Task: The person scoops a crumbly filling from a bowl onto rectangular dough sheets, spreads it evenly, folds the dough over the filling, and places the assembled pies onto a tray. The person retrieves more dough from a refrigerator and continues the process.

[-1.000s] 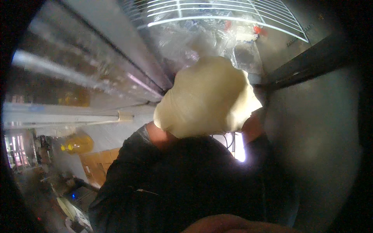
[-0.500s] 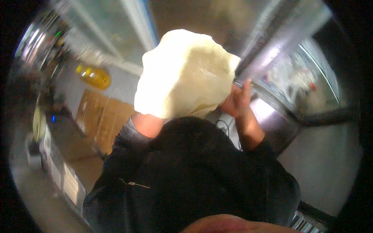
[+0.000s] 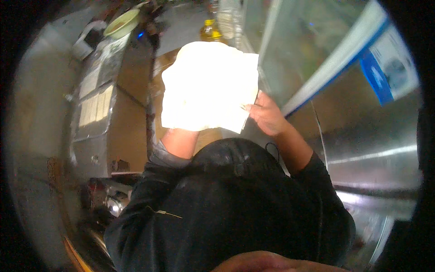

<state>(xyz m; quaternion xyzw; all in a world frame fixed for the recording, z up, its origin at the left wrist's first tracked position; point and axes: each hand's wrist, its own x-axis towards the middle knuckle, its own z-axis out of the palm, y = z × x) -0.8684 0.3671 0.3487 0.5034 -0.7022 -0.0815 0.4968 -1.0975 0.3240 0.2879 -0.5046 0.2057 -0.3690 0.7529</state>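
Note:
A wide, pale dough sheet (image 3: 208,86) with a wavy rim is held up in front of my body, glaring white in the light. Its right side shows straighter edges and corners. My left hand reaches under its near left edge; only the wrist (image 3: 180,141) shows, and the sheet hides the fingers. At the right edge, my right hand (image 3: 266,114) pinches the sheet between thumb and fingers.
A glass door (image 3: 312,41) with a blue-edged white frame stands at the right, beside a steel panel (image 3: 371,140). Left are a counter with a tray of pale strips (image 3: 96,109) and a green basin (image 3: 122,23). A yellow oil bottle (image 3: 209,31) stands beyond the sheet.
My view has swung left, bringing the counter and tray further in. My right hand's raised thumb has come down onto the sheet's edge, and that side now looks straighter.

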